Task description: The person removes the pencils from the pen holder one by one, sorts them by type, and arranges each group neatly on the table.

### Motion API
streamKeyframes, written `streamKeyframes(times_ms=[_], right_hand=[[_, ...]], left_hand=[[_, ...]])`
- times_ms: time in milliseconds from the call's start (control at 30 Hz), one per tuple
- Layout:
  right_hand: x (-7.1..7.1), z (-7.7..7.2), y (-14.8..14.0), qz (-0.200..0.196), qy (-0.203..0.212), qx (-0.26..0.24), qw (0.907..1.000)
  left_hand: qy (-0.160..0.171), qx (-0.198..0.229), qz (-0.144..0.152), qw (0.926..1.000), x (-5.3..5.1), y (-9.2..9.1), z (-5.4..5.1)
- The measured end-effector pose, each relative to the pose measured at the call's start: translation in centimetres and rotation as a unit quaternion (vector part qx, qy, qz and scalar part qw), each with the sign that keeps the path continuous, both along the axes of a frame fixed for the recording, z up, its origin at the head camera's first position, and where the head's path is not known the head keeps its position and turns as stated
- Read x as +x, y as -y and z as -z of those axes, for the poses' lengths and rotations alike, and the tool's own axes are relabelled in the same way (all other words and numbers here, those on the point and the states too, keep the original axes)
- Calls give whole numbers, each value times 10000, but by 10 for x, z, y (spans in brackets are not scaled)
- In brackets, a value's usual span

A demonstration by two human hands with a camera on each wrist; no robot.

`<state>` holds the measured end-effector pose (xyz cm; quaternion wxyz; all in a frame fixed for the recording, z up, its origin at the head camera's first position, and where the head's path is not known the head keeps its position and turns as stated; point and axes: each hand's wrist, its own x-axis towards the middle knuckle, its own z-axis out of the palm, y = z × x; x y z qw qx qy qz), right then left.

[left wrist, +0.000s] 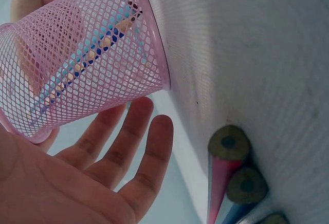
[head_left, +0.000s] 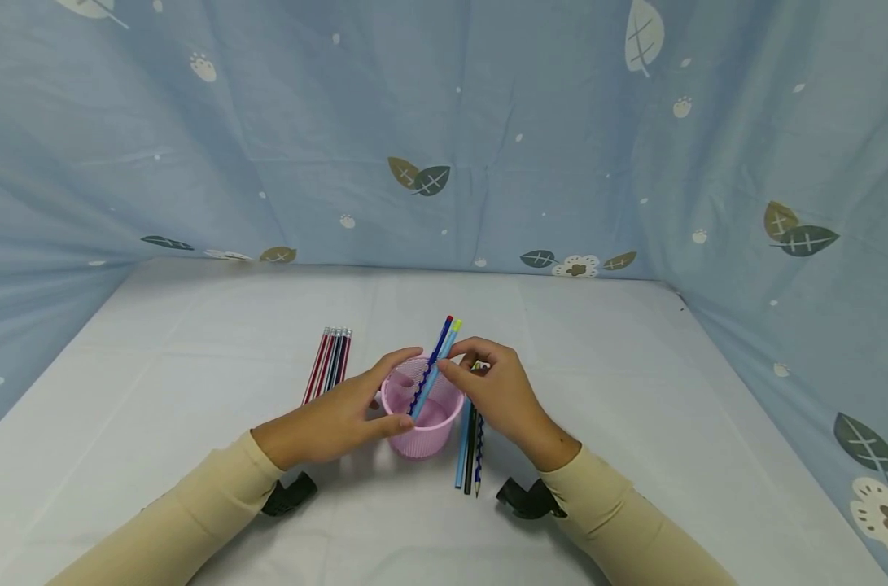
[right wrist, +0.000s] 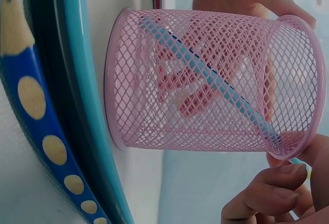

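Observation:
A pink mesh pen cup (head_left: 420,445) stands upright on the white table. My left hand (head_left: 334,423) holds it from the left, thumb at the near rim and index finger at the far rim; in the left wrist view, its other fingers (left wrist: 139,136) spread beside the mesh. Over the opening, my right hand (head_left: 505,399) pinches a light blue pencil (head_left: 451,335) with a yellow end. A dark blue pencil with dotted hollows (head_left: 435,352) leans close alongside it. Both pencils' lower parts are inside the cup; whether the fingers also touch the dark blue one, I cannot tell.
Several red and dark pencils (head_left: 326,368) with metal ends lie left of the cup. On its right lie a light blue pencil (head_left: 461,464), a black one (head_left: 470,460) and a dotted blue one (head_left: 478,456). A blue leaf-patterned cloth (head_left: 487,163) hangs behind.

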<state>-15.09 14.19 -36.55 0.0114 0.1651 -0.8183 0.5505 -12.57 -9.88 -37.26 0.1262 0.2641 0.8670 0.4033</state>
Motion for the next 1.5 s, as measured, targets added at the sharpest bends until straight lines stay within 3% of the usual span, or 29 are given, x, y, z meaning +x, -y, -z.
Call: streamKeyframes(times_ms=[600, 1500], right_hand=[[2, -5, -2, -274, 95, -306, 9991], [6, -23, -11, -153, -57, -496, 9986]], left_hand=[[-2, -2, -18, 10000, 1, -1, -2], [-106, 46, 122, 9999, -2, 1, 1]])
